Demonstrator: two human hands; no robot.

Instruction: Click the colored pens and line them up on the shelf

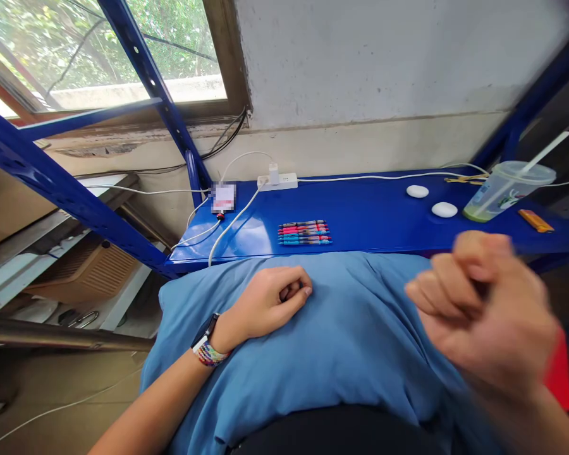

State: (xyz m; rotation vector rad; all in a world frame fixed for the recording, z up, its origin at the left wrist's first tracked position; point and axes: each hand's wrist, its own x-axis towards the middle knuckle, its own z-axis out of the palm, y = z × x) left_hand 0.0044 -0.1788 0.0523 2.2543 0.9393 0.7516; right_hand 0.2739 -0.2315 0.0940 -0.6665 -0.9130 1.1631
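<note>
My left hand (275, 300), with a watch on a multicoloured band (211, 351) at the wrist, rests on blue cloth (351, 328) over my lap. Its fingers curl in loosely, and nothing shows in them. My right hand (483, 303) is raised at the right, slightly blurred, with its fingers folded and the thumb against the index finger; no object shows in it. Several pens (305, 232) lie side by side on the blue shelf (360, 221), beyond my left hand. Two white oval objects (417, 191) (444, 210) lie farther right on the shelf.
A plastic cup with a straw (507, 189) and an orange-yellow packet (535, 221) are at the shelf's right. A power strip (284, 181) with white cables is at the back, a pixelated item (223, 197) left of it. Blue metal posts (142, 63) rise at the left.
</note>
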